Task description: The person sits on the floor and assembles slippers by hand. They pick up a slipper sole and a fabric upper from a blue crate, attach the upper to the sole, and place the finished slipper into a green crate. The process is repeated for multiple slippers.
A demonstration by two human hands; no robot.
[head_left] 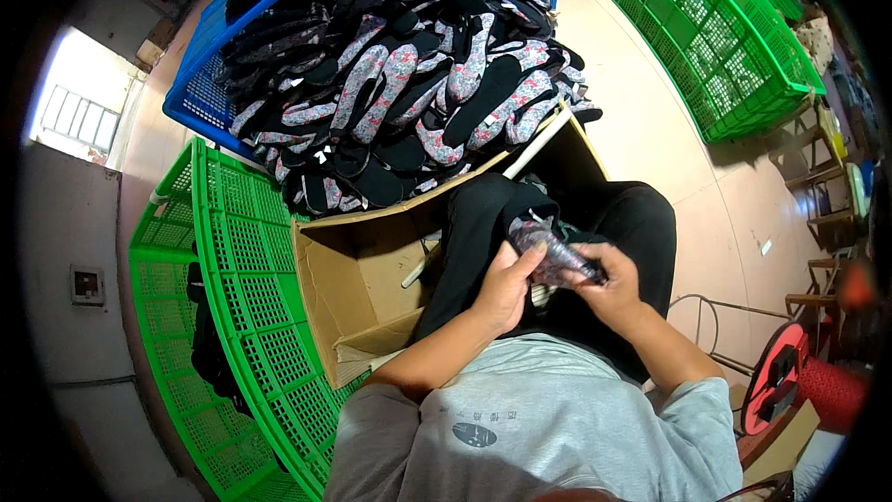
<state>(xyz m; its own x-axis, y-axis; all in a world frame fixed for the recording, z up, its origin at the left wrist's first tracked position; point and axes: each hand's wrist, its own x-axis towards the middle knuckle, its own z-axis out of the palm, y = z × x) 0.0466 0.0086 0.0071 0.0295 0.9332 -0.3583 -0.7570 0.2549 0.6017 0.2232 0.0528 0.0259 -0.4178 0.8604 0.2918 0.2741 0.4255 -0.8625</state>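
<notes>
A small cloth shoe (555, 256) with a dark flowery pattern and black parts is held over my lap, between my knees. My left hand (505, 286) grips its left side, with the thumb lying on top. On the other end, my right hand (610, 286) closes round the dark tip. The fingers underneath are partly hidden by the shoe. Beyond my knees a large heap of similar black and flowery cloth shoes (386, 98) spills toward me out of a blue plastic crate (198, 93).
An open cardboard box (348, 270) stands before me, my legs partly over it, with a white rod (539, 142) across its far side. Green plastic crates stand at left (269, 335) and far right (706, 46). A red round-topped stool (776, 376) is near my right elbow.
</notes>
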